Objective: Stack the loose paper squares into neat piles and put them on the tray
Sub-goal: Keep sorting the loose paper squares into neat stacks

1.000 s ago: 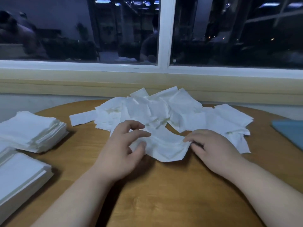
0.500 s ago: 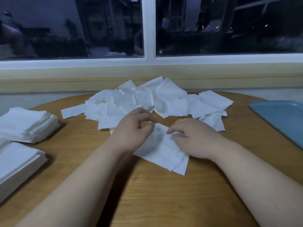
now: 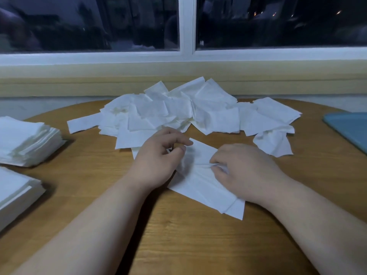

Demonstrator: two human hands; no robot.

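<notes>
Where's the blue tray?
In the head view the blue tray lies at the far right edge of the wooden table, partly cut off by the frame, to the right of the loose paper heap and not touching it.

A round wooden table (image 3: 184, 245) stands below a dark window (image 3: 89, 22)

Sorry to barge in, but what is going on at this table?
A person is tidying white paper squares on a wooden table. The left hand and right hand both pinch a few overlapping squares just in front of them. A loose heap lies behind, two neat piles sit on the table at the left, and the blue tray waits at the right edge.
</notes>
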